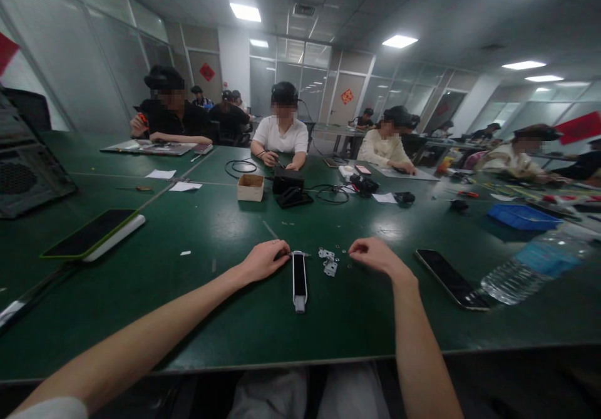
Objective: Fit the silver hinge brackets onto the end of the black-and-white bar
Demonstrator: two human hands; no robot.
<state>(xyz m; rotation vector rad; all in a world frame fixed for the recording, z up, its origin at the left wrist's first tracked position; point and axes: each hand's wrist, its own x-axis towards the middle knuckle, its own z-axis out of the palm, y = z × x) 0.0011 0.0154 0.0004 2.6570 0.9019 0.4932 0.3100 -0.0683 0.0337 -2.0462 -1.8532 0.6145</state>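
On the green table in front of me lies a slim device [299,279] with a white casing and a dark face. A thin metal pin [307,255] sticks out to the right at its far end. My left hand [269,260] rests at the left of that end, fingers closed together; whatever they pinch is hidden. To the right of the device sits a small pile of metal brackets [329,262], with several tiny washers [344,251] scattered around. Just beyond these, my right hand [374,256] hovers low with thumb and fingers pinched, their content too small to make out.
A dark phone [451,278] and a clear water bottle [530,268] lie at the right, near a blue tray [523,217]. A green-edged tablet [91,233] is at the left. Ahead stands a small box [250,188]; several people work across the table.
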